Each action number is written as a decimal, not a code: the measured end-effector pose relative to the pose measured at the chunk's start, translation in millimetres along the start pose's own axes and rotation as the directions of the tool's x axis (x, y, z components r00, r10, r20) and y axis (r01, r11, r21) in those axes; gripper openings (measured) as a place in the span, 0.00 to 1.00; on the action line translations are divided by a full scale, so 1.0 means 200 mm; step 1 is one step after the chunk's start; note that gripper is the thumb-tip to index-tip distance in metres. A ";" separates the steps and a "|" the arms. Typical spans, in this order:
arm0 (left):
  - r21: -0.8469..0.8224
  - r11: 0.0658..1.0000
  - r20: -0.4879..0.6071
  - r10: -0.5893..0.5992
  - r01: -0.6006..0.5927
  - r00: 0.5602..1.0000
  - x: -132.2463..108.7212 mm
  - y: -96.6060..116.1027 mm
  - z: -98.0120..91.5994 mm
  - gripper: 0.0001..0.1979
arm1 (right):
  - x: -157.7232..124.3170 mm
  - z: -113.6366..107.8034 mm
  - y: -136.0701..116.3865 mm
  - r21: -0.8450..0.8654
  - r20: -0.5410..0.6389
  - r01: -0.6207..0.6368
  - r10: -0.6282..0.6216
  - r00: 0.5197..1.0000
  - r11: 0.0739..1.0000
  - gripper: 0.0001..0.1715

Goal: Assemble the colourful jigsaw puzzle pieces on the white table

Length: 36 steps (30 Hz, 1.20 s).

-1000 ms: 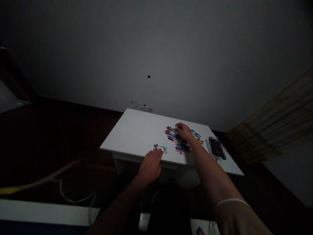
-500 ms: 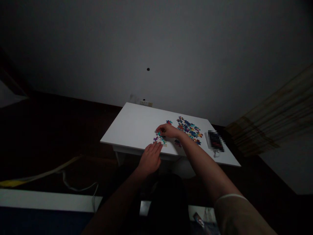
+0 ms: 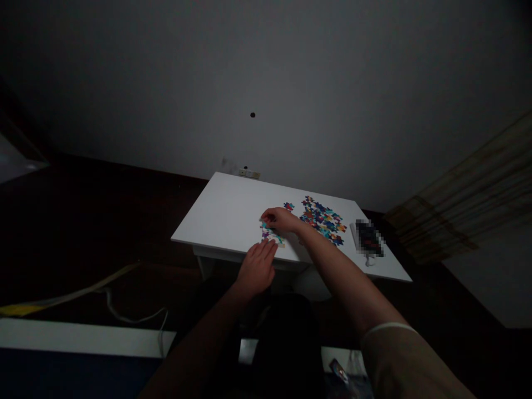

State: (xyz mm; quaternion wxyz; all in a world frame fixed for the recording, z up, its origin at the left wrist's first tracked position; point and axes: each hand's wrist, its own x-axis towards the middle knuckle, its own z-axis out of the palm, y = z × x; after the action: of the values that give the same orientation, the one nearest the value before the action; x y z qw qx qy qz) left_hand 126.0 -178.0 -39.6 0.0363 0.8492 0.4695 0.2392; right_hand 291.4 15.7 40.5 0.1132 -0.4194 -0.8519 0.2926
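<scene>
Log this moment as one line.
left hand: flat on near edge of puzzle patch; right hand: at patch's far side, grip unclear; patch: on table; loose pieces: right of patch

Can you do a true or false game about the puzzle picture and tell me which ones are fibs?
1. The left hand has its fingers on the small group of puzzle pieces. True.
2. The bigger group of puzzle pieces is left of the small group in the picture. False: it is on the right.
3. The table has a white top. True.
4. The right hand is hidden under the table. False: it is over the top, by the small group.
5. The wall socket shows just past the table's far edge. True.
</scene>
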 end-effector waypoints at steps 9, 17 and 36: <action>0.006 1.000 0.023 -0.006 0.006 1.000 0.01 0.01 -0.02 0.36 | 0.05 -0.03 -0.03 -0.078 0.078 0.028 -0.021 0.997 0.997 0.22; -0.007 1.000 0.013 -0.004 0.004 1.000 0.01 0.00 -0.01 0.37 | -0.03 -0.02 0.01 -0.030 0.021 -0.021 0.021 1.000 0.999 0.23; -0.005 1.000 0.008 -0.015 0.015 1.000 0.01 0.01 -0.01 0.37 | -0.10 -0.13 0.07 -0.066 0.090 -0.039 0.045 0.995 0.997 0.21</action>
State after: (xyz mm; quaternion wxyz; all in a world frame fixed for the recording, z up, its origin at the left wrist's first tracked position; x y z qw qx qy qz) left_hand 127.6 -177.5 -37.3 0.0422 0.8466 0.4749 0.2368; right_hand 325.3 17.6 54.0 0.0543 -0.4267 -0.8562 0.2862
